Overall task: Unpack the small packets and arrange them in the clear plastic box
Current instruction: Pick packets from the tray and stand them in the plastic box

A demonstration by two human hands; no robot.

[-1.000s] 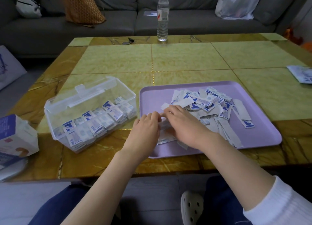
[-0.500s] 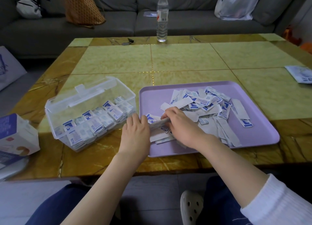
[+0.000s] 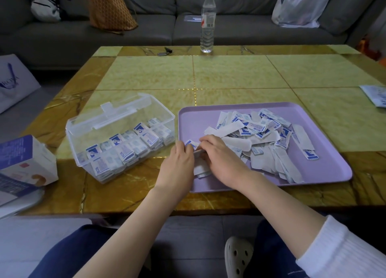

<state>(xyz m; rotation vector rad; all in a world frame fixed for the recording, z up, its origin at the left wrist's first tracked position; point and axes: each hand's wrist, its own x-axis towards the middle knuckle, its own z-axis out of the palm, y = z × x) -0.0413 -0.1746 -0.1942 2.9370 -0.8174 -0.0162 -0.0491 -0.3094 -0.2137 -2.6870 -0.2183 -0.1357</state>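
Both hands squaring a little stack at the tray's near-left corner.

My left hand [image 3: 177, 165] and right hand [image 3: 221, 163] curl round a thin stack of packets [image 3: 198, 152], one at each end, over the purple tray [image 3: 229, 189]. The loose pile [image 3: 261, 135] lies to the right and the part-filled clear box [image 3: 87, 131] to the left. I judge the packets light, flimsy and slippery, so I'd pinch the short ends. Their blue-and-white print is too small to read.

Views: 1. Head-worn wide-angle camera, above and behind the hands, facing forward and down, at close range. Frame centre: left hand [image 3: 177, 165] and right hand [image 3: 222, 163], small packets [image 3: 198, 152] pinched between them. Table [image 3: 229, 73] extends beyond the hands.
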